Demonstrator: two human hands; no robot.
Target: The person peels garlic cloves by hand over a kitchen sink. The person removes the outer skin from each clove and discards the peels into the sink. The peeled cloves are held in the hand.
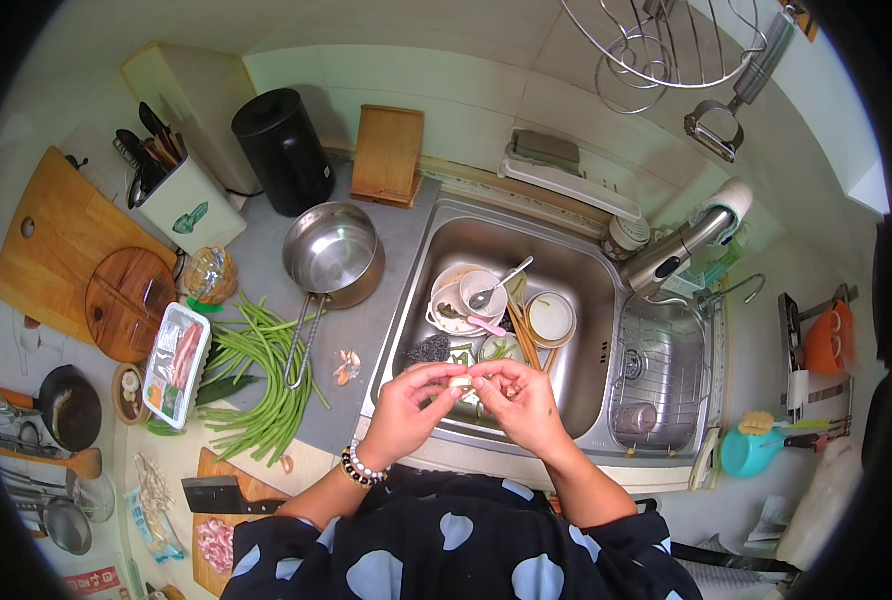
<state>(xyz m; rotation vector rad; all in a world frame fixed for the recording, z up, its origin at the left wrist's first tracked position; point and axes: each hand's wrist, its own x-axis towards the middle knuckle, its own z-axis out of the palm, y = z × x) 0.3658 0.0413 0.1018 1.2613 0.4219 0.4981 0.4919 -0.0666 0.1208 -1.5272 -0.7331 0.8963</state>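
Note:
A pale garlic clove (pixel 461 382) is pinched between the fingertips of my left hand (pixel 412 405) and my right hand (pixel 519 403). Both hands meet over the near edge of the stainless steel sink (pixel 592 360). Beneath and beyond them, the sink holds stacked bowls (pixel 453 304), a metal spoon (pixel 483 298), a pink-handled spoon (pixel 485 325), wooden chopsticks (pixel 524 337) and a dark scouring pad (pixel 428 349). Several garlic cloves (pixel 347 367) in their skins lie on the grey counter to the left of the sink. My fingers partly cover the clove.
Left of the sink stand a steel saucepan (pixel 333 251), long green beans (pixel 266 390) and a tray of packaged meat (pixel 178 364). A cleaver (pixel 224 496) lies on a cutting board (pixel 205 577) beside chopped meat (pixel 215 544). The faucet (pixel 671 259) rises at the sink's right.

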